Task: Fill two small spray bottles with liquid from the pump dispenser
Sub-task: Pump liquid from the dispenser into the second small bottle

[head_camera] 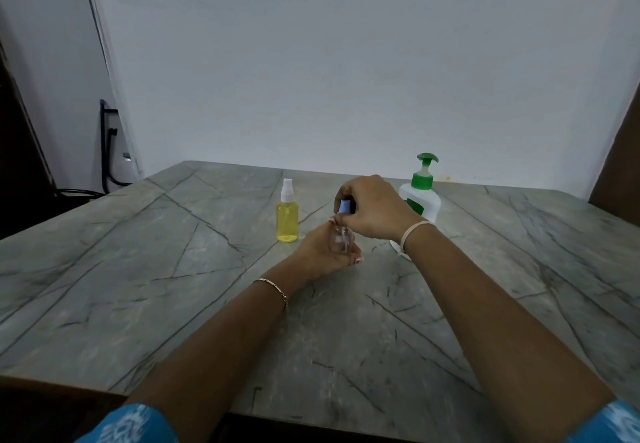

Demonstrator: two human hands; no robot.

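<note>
Bottle (341, 240) upright, blue cap (345, 207) uppermost; left hand (323, 253) around its clear body, right hand (375, 210) around cap.

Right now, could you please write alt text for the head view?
The left hand holds a clear spray bottle while the right hand grips its blue cap. A yellow spray bottle and pump dispenser stand nearby on the table.

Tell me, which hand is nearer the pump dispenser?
Right. The right hand grips the cap just in front of the dispenser; the left hand is farther left, holding the clear bottle.
</note>
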